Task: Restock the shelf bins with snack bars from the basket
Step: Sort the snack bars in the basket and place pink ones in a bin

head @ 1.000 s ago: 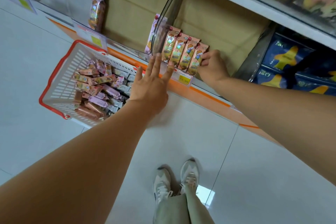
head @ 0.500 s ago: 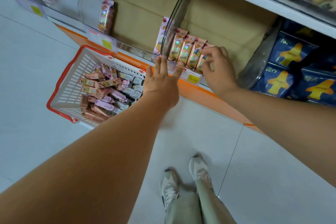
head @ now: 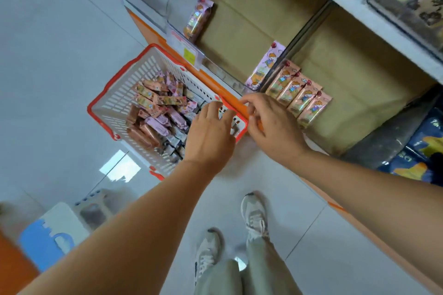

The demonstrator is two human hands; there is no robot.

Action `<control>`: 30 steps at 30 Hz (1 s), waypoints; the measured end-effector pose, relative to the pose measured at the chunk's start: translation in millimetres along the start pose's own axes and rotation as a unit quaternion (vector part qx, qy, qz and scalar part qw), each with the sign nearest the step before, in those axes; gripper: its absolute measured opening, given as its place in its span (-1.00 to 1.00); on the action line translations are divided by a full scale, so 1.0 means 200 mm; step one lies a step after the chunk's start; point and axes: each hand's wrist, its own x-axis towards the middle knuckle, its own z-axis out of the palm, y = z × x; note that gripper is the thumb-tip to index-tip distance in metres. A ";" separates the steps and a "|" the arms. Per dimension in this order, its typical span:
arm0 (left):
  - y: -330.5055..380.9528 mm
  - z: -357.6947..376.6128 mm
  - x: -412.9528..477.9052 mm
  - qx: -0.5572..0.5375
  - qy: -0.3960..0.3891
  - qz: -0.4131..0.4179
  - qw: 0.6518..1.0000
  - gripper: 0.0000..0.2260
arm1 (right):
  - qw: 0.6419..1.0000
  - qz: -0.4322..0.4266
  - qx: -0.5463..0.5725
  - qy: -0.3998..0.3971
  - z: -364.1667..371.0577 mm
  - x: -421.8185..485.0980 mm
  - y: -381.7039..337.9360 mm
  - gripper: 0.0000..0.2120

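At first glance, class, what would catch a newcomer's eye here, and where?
The red-rimmed white basket on the floor, heaped with pink and brown snack bars, stands out left of centre. Both hands hover at its shelf-side corner: the left hand over the bars, the right hand by the orange shelf edge. Beside the right hand, four peach bars stand in a row in a clear shelf bin.
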 end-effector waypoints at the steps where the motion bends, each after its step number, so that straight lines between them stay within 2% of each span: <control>1: -0.05 0.00 -0.01 0.000 -0.030 -0.045 0.999 -0.58 | 1.000 -0.009 0.002 -0.015 0.02 0.02 -0.02 -0.67; 3: -0.16 0.02 -0.03 -0.001 -0.069 -0.122 0.990 -0.60 | 0.998 0.011 0.000 -0.069 0.08 0.06 -0.05 -0.69; 5: -0.26 0.03 -0.07 -0.011 -0.098 -0.172 0.980 -0.60 | 0.982 0.064 0.002 -0.177 0.17 0.11 -0.07 -0.73; 8: -0.42 0.08 -0.14 0.014 -0.119 -0.192 0.974 -0.58 | 0.919 0.168 0.017 -0.357 0.33 0.20 -0.08 -0.75; 10: -0.54 0.11 -0.18 0.037 -0.126 -0.199 0.971 -0.57 | 0.883 0.228 0.062 -0.405 0.44 0.25 -0.09 -0.75; 14: -0.78 0.17 -0.22 0.023 -0.128 -0.231 0.964 -0.50 | 0.837 0.345 0.183 -0.384 0.66 0.37 -0.14 -0.71; 16: -0.91 0.20 -0.21 0.016 -0.130 -0.239 0.962 -0.51 | 0.828 0.373 0.205 -0.365 0.75 0.43 -0.16 -0.68; 22: -1.22 0.25 -0.12 -0.010 -0.198 -0.240 0.950 -0.53 | 0.829 0.371 0.161 -0.386 1.01 0.61 -0.24 -0.68; 25: -1.35 0.24 -0.05 -0.015 -0.194 -0.232 0.953 -0.52 | 0.829 0.375 0.150 -0.386 1.11 0.70 -0.27 -0.66; 30: -1.51 0.26 0.04 -0.011 -0.175 -0.236 0.956 -0.47 | 0.825 0.420 0.169 -0.338 1.29 0.84 -0.25 -0.65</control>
